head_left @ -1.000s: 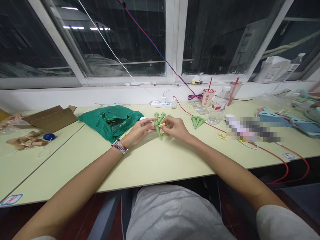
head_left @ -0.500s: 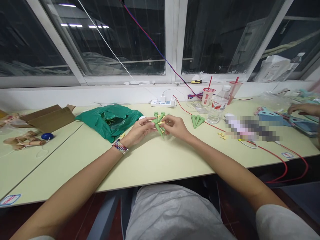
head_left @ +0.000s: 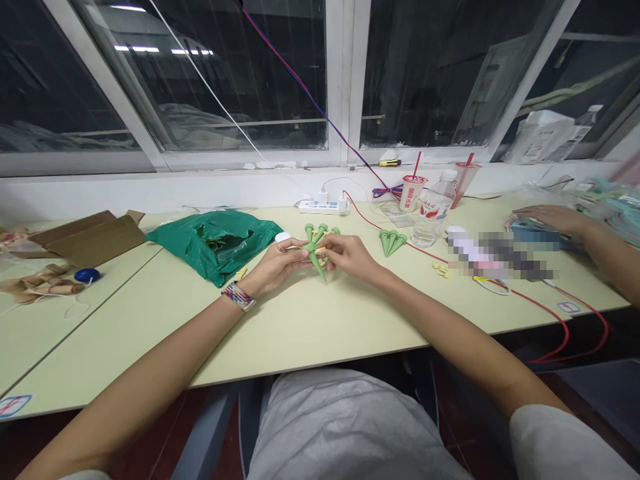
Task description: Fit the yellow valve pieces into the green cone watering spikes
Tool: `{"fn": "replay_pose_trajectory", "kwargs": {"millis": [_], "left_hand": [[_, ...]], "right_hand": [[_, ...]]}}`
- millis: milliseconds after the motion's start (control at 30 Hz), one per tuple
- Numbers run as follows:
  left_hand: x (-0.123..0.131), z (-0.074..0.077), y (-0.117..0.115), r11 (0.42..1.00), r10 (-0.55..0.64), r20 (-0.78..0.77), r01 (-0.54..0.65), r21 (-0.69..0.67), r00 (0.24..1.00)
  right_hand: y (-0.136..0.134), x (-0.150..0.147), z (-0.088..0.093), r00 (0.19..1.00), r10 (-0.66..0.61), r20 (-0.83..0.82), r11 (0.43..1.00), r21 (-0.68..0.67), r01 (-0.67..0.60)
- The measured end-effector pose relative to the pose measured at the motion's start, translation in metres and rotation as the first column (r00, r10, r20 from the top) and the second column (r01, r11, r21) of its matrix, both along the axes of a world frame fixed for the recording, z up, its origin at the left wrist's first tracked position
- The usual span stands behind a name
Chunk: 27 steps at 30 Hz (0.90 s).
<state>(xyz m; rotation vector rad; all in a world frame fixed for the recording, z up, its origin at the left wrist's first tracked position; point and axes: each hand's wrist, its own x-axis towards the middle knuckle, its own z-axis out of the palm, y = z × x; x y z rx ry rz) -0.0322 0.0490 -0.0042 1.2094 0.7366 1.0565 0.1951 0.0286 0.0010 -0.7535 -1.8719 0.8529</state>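
Observation:
My left hand [head_left: 277, 265] is closed around a green plastic spike [head_left: 317, 263], its pointed end turned down toward me. My right hand [head_left: 351, 258] pinches a small yellow piece [head_left: 321, 251] against the spike's side; whether the two are joined I cannot tell. Just behind my fingers are more green spikes [head_left: 320, 230] with bits of yellow among them. To the right lie three green spikes [head_left: 393, 242] side by side, heads away from me. Small yellow pieces [head_left: 441, 270] sit further right, and another yellow piece [head_left: 241, 273] is near my left wrist.
A torn green plastic bag [head_left: 200, 257] lies at left, near a cardboard box [head_left: 93, 240] and wooden pieces [head_left: 50, 283]. Behind are a power strip [head_left: 323, 207], a water bottle [head_left: 434, 210] and a cup [head_left: 413, 193]. Red cable [head_left: 537, 303] crosses the right side, by a co-worker's hand [head_left: 555, 219].
The spike in my left hand has tilted slightly, its tip lower. My right hand stays at it. The co-worker's hand has moved left over the items at right. The view has shifted a little.

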Motion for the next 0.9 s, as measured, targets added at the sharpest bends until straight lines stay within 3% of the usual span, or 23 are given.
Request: {"fn": "replay_pose_trajectory", "kwargs": {"millis": [267,567,900], "left_hand": [[0.002,0.002,-0.002,0.998,-0.034,-0.012,0.034,-0.045,0.999],[0.008,0.012,-0.007,0.998,0.039,-0.028,-0.037,0.057,0.999],[0.014,0.004,-0.012,0.995,0.048,-0.002,-0.047,0.089,0.999]], "right_hand": [[0.000,0.001,-0.002,1.000,0.025,0.019,0.999,-0.023,-0.025],[0.007,-0.003,0.001,0.978,0.055,-0.199,0.982,-0.167,-0.089],[0.008,-0.004,-0.005,0.967,0.064,-0.249,0.972,-0.205,-0.117]]}}
